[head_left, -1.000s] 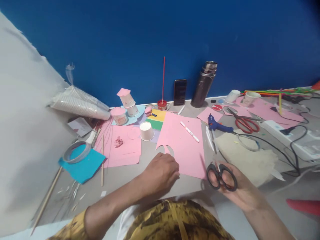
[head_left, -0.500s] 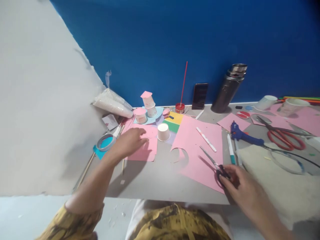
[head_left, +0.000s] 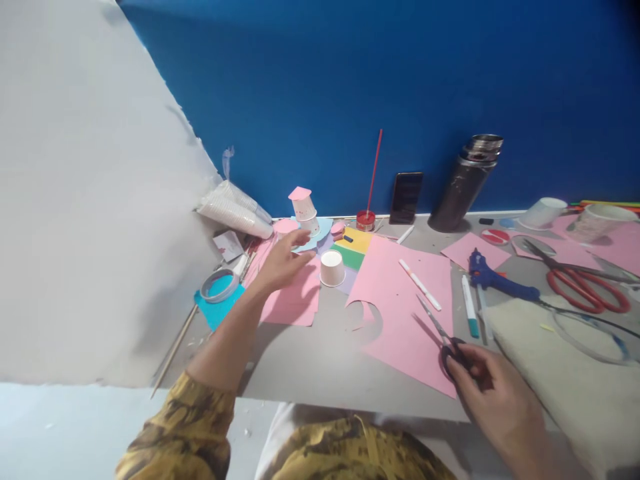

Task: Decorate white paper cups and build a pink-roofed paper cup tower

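Note:
My right hand (head_left: 497, 390) is closed round the black handles of a pair of scissors (head_left: 434, 320), whose blades point up and left over a large pink paper sheet (head_left: 390, 287) with a round cut-out at its left edge. My left hand (head_left: 285, 261) reaches above smaller pink paper (head_left: 295, 307), fingers apart and nothing in them. Just right of its fingertips an upturned white paper cup (head_left: 332, 268) stands on the table. Behind that hand is a stack of small cups (head_left: 304, 208) topped with a pink cone; a pink-topped cup beside it is mostly hidden by the hand.
A roll of tape (head_left: 219, 287) and wrapped cups (head_left: 237, 210) lie left. Along the wall stand a red stick in a round base (head_left: 366, 219), a phone (head_left: 406, 198) and a dark flask (head_left: 465, 183). Right are a blue glue gun (head_left: 503, 280), a marker (head_left: 469, 307) and red-handled scissors (head_left: 583, 283).
My left hand has moved up and right, toward the small cups, its fingers opening wider. My right hand still holds the scissors. The whole view has shifted slightly.

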